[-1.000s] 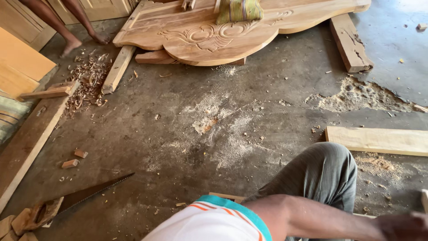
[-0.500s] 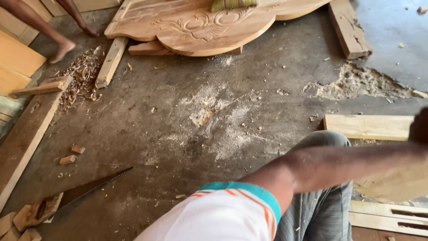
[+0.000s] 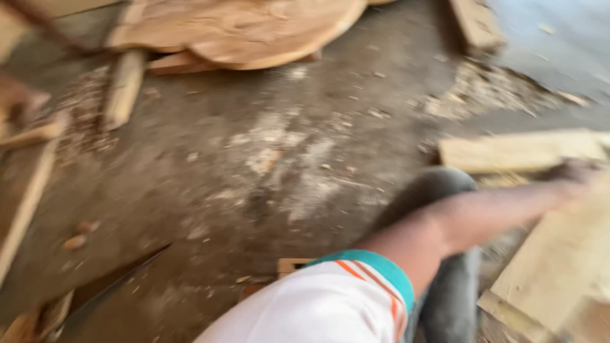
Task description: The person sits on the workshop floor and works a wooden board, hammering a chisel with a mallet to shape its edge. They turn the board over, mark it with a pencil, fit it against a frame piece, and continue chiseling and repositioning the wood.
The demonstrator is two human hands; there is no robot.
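1. One arm is in view: the right arm now stretches across to the right, its hand (image 3: 575, 171) blurred at the top edge of a pale board (image 3: 559, 260). A second ago that arm lay low at the frame's bottom edge with no board under it.
2. The view has swung right and blurred; the board fills the lower right corner, beside the knee (image 3: 432, 190), tilted off the floor (image 3: 254, 165).
3. Judgement: work has turned to this board.
4. Grip: the hand touches the board's edge; whether the fingers are closed on it I cannot tell. Left hand is out of sight.
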